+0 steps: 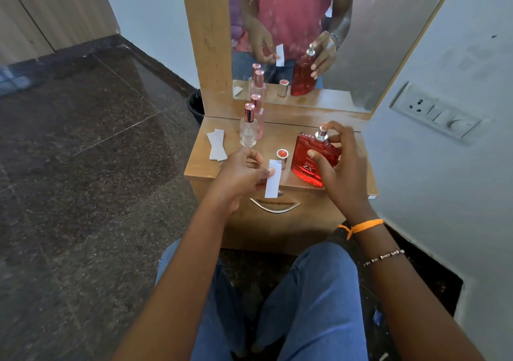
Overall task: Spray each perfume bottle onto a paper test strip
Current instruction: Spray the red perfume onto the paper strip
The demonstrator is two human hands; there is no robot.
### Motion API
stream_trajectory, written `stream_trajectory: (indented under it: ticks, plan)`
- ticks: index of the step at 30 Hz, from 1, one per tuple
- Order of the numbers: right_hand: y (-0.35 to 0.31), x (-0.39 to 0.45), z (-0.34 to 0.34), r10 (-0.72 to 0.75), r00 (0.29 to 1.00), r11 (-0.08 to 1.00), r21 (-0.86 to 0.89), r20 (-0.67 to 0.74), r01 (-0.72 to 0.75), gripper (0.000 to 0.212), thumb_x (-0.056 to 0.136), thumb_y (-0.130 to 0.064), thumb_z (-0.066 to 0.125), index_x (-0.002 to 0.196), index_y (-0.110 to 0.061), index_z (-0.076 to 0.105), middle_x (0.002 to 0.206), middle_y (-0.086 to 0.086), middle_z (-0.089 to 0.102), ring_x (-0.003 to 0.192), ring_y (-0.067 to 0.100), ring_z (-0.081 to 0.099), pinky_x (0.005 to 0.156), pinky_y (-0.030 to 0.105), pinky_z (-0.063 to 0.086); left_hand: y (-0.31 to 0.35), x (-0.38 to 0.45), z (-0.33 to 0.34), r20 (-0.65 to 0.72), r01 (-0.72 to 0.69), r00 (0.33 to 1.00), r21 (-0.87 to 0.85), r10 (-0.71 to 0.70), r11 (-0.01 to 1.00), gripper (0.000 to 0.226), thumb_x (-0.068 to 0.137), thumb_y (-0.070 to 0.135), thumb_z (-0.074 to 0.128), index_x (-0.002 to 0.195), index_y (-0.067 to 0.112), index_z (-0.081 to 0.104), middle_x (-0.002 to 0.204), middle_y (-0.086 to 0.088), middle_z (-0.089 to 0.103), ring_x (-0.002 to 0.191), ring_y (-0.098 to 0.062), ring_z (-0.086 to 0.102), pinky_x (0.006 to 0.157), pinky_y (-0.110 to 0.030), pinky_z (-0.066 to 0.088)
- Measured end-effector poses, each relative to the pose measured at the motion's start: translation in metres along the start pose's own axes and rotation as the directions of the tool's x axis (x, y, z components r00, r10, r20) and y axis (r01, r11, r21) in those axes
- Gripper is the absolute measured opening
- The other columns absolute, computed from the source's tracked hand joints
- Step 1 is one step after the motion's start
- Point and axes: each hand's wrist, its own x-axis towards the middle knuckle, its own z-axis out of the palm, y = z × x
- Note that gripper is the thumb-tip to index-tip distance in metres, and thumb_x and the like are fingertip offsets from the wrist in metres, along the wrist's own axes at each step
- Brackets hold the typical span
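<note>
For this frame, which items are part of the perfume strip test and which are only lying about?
In the job:
- red perfume bottle, held by right hand
- paper strip, pinched in left hand
- red bottle's cap, off, on the dresser top
- clear bottle and pink bottle, capped
- spare strips

Lying about:
- drawer handle
- wall switch panel

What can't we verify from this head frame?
- Red bottle: its far side and base are covered by the right hand; its small label print is blurred.
- Nozzle: spray direction and any mist are too small to see.
- Pink bottle: mostly hidden behind the clear bottle.
- Strip: wet or dry cannot be told; the left hand covers its edge.
</note>
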Motion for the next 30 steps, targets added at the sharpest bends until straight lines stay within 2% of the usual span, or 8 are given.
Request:
stream_trajectory:
  ticks: [4,9,12,15,18,22,26,30]
  plan:
    - [0.002,0.008,0.005,0.071,0.996,0.996,0.056,-0.046,-0.069,0.043,0.085,-0.017,0.066,0.124,-0.016,0.048,0.108,-0.005,0.056,0.096,0.009,0.057,0.077,0.024,0.051,0.001,0.002,0.002,-0.011,0.009,1.0,-0.006,-0.009,1.0,0.023,0.084,0.0,0.065,0.085,0.015,0.047,0.095,-0.012,0.063,0.087,-0.021,0.065,0.067,-0.026,0.055]
    - [0.005,0.011,0.006,0.088,0.995,0.996,0.017,-0.042,-0.088,0.045,0.086,-0.022,0.065,0.127,-0.015,0.046,0.12,0.01,0.059,0.103,0.011,0.055,0.076,0.011,0.044,0.002,0.004,0.005,-0.003,0.018,1.0,-0.021,-0.018,1.0,0.025,0.083,0.0,0.066,0.087,0.014,0.046,0.095,-0.013,0.064,0.091,-0.023,0.065,0.064,-0.024,0.054]
    - [0.006,0.008,0.007,0.07,0.997,0.997,0.018,-0.038,-0.07,0.046,0.086,-0.022,0.066,0.127,-0.017,0.046,0.121,0.008,0.06,0.102,0.008,0.054,0.079,0.019,0.048,0.001,0.005,0.006,0.0,0.024,1.0,-0.019,-0.024,1.0,0.027,0.081,0.001,0.068,0.089,0.013,0.046,0.093,-0.012,0.065,0.091,-0.022,0.067,0.059,-0.02,0.055]
    - [0.008,0.004,0.007,0.076,0.996,0.997,0.023,-0.039,-0.075,0.048,0.085,-0.021,0.067,0.128,-0.019,0.045,0.122,0.007,0.06,0.103,0.008,0.054,0.083,0.026,0.052,0.0,0.005,0.009,0.004,0.013,1.0,-0.06,-0.013,0.998,0.027,0.08,-0.001,0.068,0.084,0.014,0.045,0.081,-0.007,0.064,0.084,-0.019,0.067,0.056,-0.018,0.055]
    - [0.009,0.004,0.007,0.089,0.995,0.996,0.018,-0.035,-0.089,0.051,0.085,-0.02,0.067,0.13,-0.019,0.043,0.125,0.009,0.059,0.105,0.008,0.053,0.085,0.028,0.052,0.001,0.005,0.01,0.0,0.006,1.0,-0.078,-0.006,0.997,0.027,0.08,-0.002,0.068,0.083,0.013,0.045,0.075,-0.004,0.063,0.076,-0.013,0.066,0.055,-0.017,0.055]
    - [0.012,0.004,0.007,0.115,0.993,0.993,0.04,-0.025,-0.114,0.054,0.084,-0.02,0.068,0.131,-0.019,0.041,0.127,0.007,0.058,0.108,0.007,0.052,0.086,0.021,0.05,0.0,0.006,0.009,-0.024,-0.002,1.0,-0.081,0.0,0.997,0.027,0.08,-0.002,0.068,0.082,0.012,0.046,0.083,-0.01,0.065,0.076,-0.014,0.067,0.055,-0.017,0.055]
    - [0.013,0.003,0.007,0.133,0.991,0.989,0.064,-0.01,-0.132,0.055,0.084,-0.018,0.067,0.132,-0.017,0.039,0.128,0.007,0.057,0.11,0.01,0.054,0.086,0.02,0.049,-0.001,0.006,0.009,-0.034,0.002,0.999,-0.085,-0.005,0.996,0.026,0.079,-0.001,0.069,0.081,0.012,0.047,0.081,-0.008,0.066,0.072,-0.012,0.067,0.055,-0.017,0.056]
    - [0.014,0.002,0.007,0.157,0.988,0.985,0.068,-0.006,-0.156,0.056,0.084,-0.019,0.067,0.132,-0.018,0.038,0.132,0.006,0.054,0.108,0.004,0.049,0.082,0.01,0.044,-0.001,0.006,0.011,-0.039,0.002,0.999,-0.076,-0.005,0.997,0.025,0.078,0.0,0.07,0.08,0.012,0.048,0.083,-0.008,0.067,0.07,-0.009,0.067,0.053,-0.016,0.055]
